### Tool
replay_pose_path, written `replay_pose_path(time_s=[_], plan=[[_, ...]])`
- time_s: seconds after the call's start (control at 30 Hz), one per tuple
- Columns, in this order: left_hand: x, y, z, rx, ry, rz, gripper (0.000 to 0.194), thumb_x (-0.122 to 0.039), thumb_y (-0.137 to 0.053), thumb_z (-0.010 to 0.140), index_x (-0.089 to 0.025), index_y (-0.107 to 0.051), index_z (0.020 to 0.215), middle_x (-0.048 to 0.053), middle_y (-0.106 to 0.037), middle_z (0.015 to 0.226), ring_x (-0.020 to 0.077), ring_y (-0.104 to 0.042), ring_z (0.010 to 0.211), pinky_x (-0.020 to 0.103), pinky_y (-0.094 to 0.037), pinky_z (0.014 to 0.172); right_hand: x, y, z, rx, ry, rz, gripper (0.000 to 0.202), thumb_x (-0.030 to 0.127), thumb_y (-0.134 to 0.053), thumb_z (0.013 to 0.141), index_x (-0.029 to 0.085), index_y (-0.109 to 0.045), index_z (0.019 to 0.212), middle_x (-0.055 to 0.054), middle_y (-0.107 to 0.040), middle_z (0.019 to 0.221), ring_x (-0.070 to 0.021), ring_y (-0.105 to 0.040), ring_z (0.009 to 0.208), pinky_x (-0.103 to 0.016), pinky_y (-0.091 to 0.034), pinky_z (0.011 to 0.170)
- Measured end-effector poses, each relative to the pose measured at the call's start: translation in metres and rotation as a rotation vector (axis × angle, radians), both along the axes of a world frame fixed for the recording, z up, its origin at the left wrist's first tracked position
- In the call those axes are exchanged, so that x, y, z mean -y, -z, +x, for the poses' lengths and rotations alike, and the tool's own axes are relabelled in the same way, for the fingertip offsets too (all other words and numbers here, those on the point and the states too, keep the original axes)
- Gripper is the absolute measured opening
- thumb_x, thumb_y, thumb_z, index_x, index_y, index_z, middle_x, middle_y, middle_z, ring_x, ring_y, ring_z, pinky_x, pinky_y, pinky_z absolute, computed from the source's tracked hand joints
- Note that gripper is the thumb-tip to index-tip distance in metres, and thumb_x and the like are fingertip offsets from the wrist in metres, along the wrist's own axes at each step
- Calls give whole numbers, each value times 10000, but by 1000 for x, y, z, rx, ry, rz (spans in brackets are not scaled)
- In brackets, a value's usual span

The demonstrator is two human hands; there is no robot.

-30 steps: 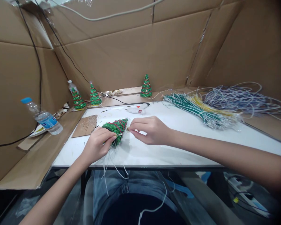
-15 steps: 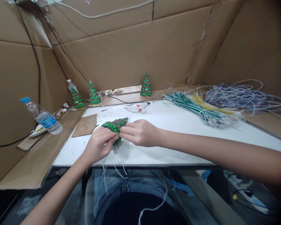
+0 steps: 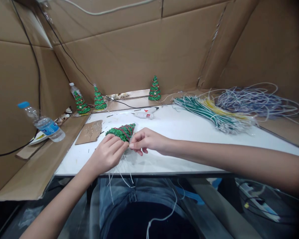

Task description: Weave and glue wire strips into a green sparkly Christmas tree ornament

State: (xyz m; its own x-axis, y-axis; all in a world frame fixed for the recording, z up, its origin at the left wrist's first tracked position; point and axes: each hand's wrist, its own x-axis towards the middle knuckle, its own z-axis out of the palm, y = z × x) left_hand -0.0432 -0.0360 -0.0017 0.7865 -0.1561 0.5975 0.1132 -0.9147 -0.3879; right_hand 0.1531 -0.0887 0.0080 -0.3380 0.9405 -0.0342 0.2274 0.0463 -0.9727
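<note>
A small green Christmas tree (image 3: 122, 131) with red garland lies tilted above the white table, its tip toward the upper right. My left hand (image 3: 111, 151) is closed around its lower side, fingers wrapped over the edge. White wires (image 3: 124, 177) hang from the tree below that hand, past the table's front edge. Beside it my right hand (image 3: 146, 141) pinches with thumb and forefinger close to the left fingertips. Whatever sits in this pinch is too small to make out.
Three similar trees stand at the back, one a green tree (image 3: 154, 89). A glue gun (image 3: 144, 115), a cardboard piece (image 3: 89, 132) and a bundle of green and yellow wires (image 3: 209, 113) lie on the table. Left is a water bottle (image 3: 48, 126); right, tangled white wire (image 3: 259, 101).
My right hand has come off the tree's side and turned, now pinching near the left fingertips. The tree has shifted slightly left and the left hand has rolled over it.
</note>
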Motion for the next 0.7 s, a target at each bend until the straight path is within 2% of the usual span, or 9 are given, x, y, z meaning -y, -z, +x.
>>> replay_pose_path(time_s=[0.07, 0.13, 0.2, 0.27, 0.37, 0.43, 0.53, 0.7], plan=[[0, 0, 1, 3, 1, -52, 190, -42, -452, 854, -134, -584, 957, 72, -653, 708, 189, -590, 688, 341, -422, 659, -1, 1, 3, 38, -25, -5, 260, 371, -633, 720, 117, -625, 664, 8, -551, 490, -95, -498, 461, -192, -340, 416], [-1, 1, 2, 31, -6, -141, 167, -60, -473, 853, -140, -600, 927, 69, -657, 715, 179, -588, 678, 327, -426, 657, -1, 0, 6, 154, -22, 178, 270, 383, -634, 739, 114, -653, 757, -20, -618, 602, -99, -525, 487, -206, -388, 443], [-1, 0, 3, 75, -23, -246, 145, -95, -489, 862, -152, -620, 887, 63, -664, 720, 171, -595, 679, 316, -435, 663, 2, 1, 11, 332, 36, 525, 307, 358, -671, 726, 120, -656, 920, -58, -671, 824, -100, -555, 551, -234, -447, 521], [0, -1, 5, 110, -39, -348, 141, -130, -503, 870, -164, -638, 852, 56, -678, 729, 166, -605, 684, 306, -443, 667, 6, 3, 16, 562, 111, 925, 379, 314, -692, 728, 135, -620, 1055, -83, -656, 1016, -120, -596, 670, -245, -462, 585], [3, -4, 7, 109, -60, -510, 145, -148, -527, 865, -170, -658, 806, 38, -693, 715, 155, -614, 664, 286, -446, 656, 10, 8, 22, 890, 158, 1422, 223, 224, -577, 847, 154, -611, 1056, -60, -667, 1008, -137, -617, 786, -232, -420, 561], [4, -7, 7, 79, -88, -614, 155, -150, -545, 855, -174, -669, 766, 21, -692, 681, 144, -613, 630, 270, -442, 638, 9, 10, 24, 1003, 173, 1652, 160, 169, -509, 891, 159, -625, 1001, -35, -686, 942, -121, -606, 734, -236, -379, 518], [6, -11, 8, 32, -137, -719, 168, -152, -563, 839, -172, -688, 728, 15, -702, 668, 141, -617, 603, 257, -440, 614, 3, 13, 24, 1028, 161, 1825, 153, 159, -490, 908, 156, -643, 914, -17, -695, 875, -105, -566, 639, -251, -320, 466], [6, -13, 10, 6, -148, -826, 178, -174, -560, 839, -170, -709, 741, 23, -721, 681, 152, -639, 608, 246, -458, 580, -5, 14, 25, 1002, 117, 1860, 184, 169, -474, 923, 167, -637, 838, -13, -680, 828, -96, -547, 643, -255, -297, 469]])
